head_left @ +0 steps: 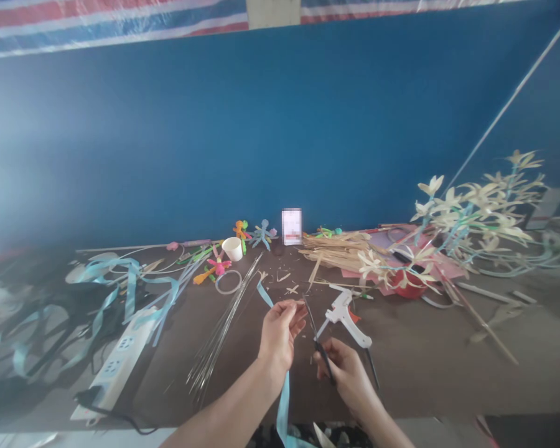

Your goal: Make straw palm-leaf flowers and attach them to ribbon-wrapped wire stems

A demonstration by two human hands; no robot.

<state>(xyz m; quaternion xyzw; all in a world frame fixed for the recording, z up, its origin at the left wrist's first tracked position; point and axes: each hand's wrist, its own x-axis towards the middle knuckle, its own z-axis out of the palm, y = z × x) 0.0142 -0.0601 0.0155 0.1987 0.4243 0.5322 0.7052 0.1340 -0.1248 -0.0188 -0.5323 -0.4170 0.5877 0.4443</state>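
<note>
My left hand point(282, 330) is closed, thumb and fingertips pinched together over the middle of the table. A light blue ribbon point(284, 404) shows above and below this hand and hangs past the table's front edge. Whatever lies right at the fingertips is too small to make out. My right hand point(340, 367) grips a pair of scissors point(324, 358) with dark handles. Their blades point up and away, close beside the left fingertips. Just beyond the right hand lies a white glue gun point(345, 314) with an orange trigger.
Thin metal wires point(226, 323) lie left of my hands. Farther left are a power strip point(116, 367) and tangled blue ribbon point(130, 280). A white cup point(232, 249), a lit phone point(292, 227) and dried straw strips point(336, 249) stand or lie behind. Pale flowers point(476, 205) rise at right.
</note>
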